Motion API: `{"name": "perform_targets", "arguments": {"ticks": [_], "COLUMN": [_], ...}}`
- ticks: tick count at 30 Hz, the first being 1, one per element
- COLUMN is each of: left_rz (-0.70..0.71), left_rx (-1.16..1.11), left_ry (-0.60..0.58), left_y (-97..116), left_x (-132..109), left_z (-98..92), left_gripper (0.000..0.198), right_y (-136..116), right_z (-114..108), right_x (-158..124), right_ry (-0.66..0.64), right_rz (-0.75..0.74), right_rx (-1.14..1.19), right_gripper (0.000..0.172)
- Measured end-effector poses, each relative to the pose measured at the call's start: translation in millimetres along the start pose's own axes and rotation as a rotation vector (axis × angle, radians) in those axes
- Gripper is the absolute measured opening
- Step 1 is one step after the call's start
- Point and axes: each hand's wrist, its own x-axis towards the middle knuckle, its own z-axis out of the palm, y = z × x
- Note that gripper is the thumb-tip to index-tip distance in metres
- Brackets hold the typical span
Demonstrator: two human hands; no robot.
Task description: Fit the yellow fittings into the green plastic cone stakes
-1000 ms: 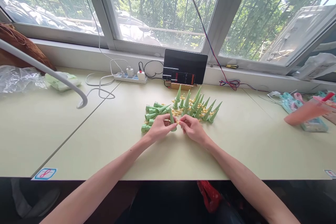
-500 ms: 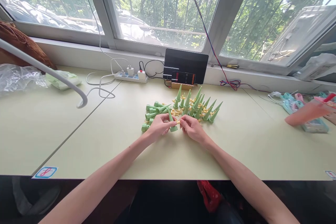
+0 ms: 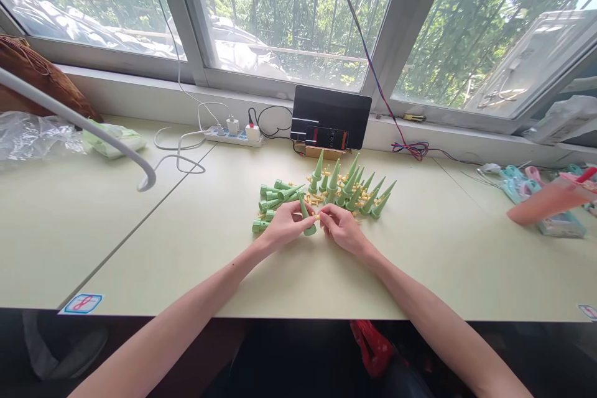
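My left hand (image 3: 288,224) is closed around a green plastic plant-watering spike (image 3: 306,221), its tip pointing up and its wide end down. At the spike's right side, my right hand (image 3: 342,227) pinches a small yellow valve piece (image 3: 318,217) that meets the spike; how far it sits in is too small to tell. Behind my hands, several green spikes (image 3: 333,183) stand upright with yellow valves fitted. Left of them, more green spikes (image 3: 275,199) lie on their sides, partly hidden by my left hand. Loose yellow valves (image 3: 313,199) are scattered between the two groups.
A dark tablet (image 3: 331,109) with a phone (image 3: 326,138) before it stands at the back. A power strip (image 3: 236,135) with white cables lies left of it. A cup with a red straw (image 3: 550,202) is at the right; plastic bags (image 3: 112,140) lie at the left.
The held spike has turned slightly in my left hand, and the yellow valve is a little closer against it. The view has shifted very slightly.
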Motion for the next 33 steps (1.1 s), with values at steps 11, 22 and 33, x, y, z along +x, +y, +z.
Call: {"name": "perform_targets", "arguments": {"ticks": [11, 22, 33], "left_rz": [0.080, 0.033, 0.122], "left_rx": [0.188, 0.061, 0.081], "left_ry": [0.023, -0.002, -0.008], "left_y": [-0.2, 0.2, -5.9], "left_x": [-0.4, -0.9, -0.9], "left_z": [1.4, 1.1, 3.9], "left_gripper": [0.019, 0.020, 0.020], "right_y": [-1.6, -5.9, -3.7], "right_z": [1.9, -0.4, -0.3], "right_x": [0.3, -2.2, -1.4], "right_ry": [0.066, 0.055, 0.077], "right_rz": [0.026, 0.010, 0.024], "right_rx": [0.015, -0.021, -0.185], "right_gripper": [0.029, 0.027, 0.029]}}
